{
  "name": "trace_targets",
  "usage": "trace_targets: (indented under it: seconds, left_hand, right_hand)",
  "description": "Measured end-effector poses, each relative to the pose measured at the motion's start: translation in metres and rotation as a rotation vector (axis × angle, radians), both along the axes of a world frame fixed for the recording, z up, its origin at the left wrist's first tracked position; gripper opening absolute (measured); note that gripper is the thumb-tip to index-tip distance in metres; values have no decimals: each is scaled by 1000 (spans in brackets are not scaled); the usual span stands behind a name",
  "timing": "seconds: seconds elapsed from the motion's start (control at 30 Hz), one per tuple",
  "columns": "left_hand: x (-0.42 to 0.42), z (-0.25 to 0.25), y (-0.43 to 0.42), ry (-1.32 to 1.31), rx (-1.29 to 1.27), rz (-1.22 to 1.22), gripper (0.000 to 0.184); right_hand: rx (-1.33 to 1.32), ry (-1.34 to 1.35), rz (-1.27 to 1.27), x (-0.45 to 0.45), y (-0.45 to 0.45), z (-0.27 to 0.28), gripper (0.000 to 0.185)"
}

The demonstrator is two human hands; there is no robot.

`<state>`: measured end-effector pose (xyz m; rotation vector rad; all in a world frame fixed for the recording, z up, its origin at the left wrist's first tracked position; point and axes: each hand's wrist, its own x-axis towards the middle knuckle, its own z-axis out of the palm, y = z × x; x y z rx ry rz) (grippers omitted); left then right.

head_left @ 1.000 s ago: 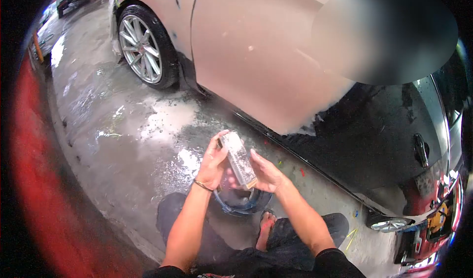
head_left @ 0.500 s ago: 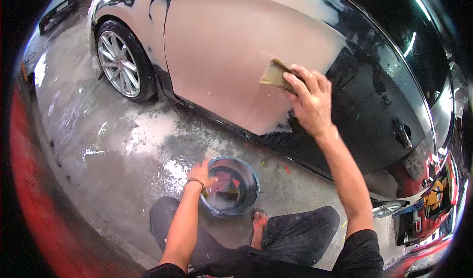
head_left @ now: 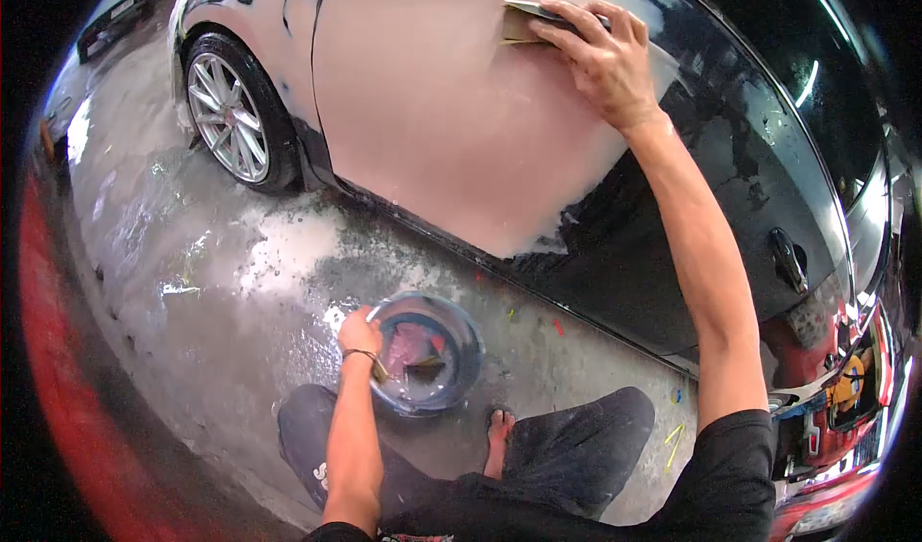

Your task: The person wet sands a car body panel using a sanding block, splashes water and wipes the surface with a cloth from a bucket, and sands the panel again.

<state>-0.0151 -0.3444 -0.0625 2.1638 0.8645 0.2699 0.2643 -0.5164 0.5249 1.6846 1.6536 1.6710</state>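
My right hand (head_left: 615,67) is closed around a sanding block (head_left: 574,19) with greenish-brown sandpaper (head_left: 520,31) folded about it. It is at the upper part of the pinkish, filler-coated area on the car door (head_left: 432,110). Down by my knees, my left hand (head_left: 360,332) grips the left rim of a dark blue bucket (head_left: 465,336). Inside the bucket lie a pink cloth (head_left: 411,344) and a dark piece (head_left: 423,369) that I cannot make out, in cloudy water.
The front wheel (head_left: 230,110) stands at the left, and a door handle (head_left: 788,260) juts out at the right. The concrete floor (head_left: 211,283) is wet. My bare foot (head_left: 499,429) is right of the bucket. Red car parts (head_left: 831,427) show at the far right.
My right hand has gone up the door with the sanding block. My left hand has moved left and closed on the bucket rim; the bucket sits slightly farther left and up in view.
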Motion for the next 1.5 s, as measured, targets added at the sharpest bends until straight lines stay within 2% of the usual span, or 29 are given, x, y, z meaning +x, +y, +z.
trace_targets:
  seconds: [0.1,0.2,0.27,0.43,0.53,0.6,0.67,0.77,0.87,0.97,1.07,1.17,1.3,1.43,1.5]
  left_hand:
    - [-24,56,26,78,21,149,40]
    - [-42,22,80,115,-8,283,44]
    - [-62,-9,118,58,-1,401,45]
    - [-116,-2,168,129,83,761,44]
    - [-151,-9,215,145,78,745,42]
    - [-173,1,236,95,-48,742,41]
    - [-188,9,249,179,43,763,42]
    - [-198,18,257,253,129,768,46]
    - [-201,28,250,357,166,724,49]
    - [-202,32,249,375,118,682,50]
    - [-210,0,256,297,230,636,45]
    - [-201,26,247,386,195,632,40]
    - [-205,16,247,364,261,630,37]
    - [-204,50,233,363,161,629,30]
    - [-206,18,242,234,201,598,28]
  right_hand:
    - [21,33,-97,-15,-68,-21,45]
    - [-6,78,-165,-27,-120,-45,48]
    - [-18,57,-140,-23,-96,-31,51]
    - [20,-6,-10,0,39,0,53]
    - [20,51,-36,-7,4,-13,50]
    - [-1,95,-53,-13,-47,-45,46]
    - [-34,128,-101,-20,-70,-57,44]
    - [-28,33,-104,-13,-21,-29,40]
    - [46,37,-76,-14,35,-11,44]
    - [49,69,-77,-23,12,-19,42]
    - [31,140,-134,-32,-50,-65,48]
    - [-24,118,-132,-32,-31,-49,48]
    - [24,5,-57,-15,79,-2,42]
    - [82,94,-42,-24,59,-24,41]
    - [68,103,-109,-37,17,-53,42]
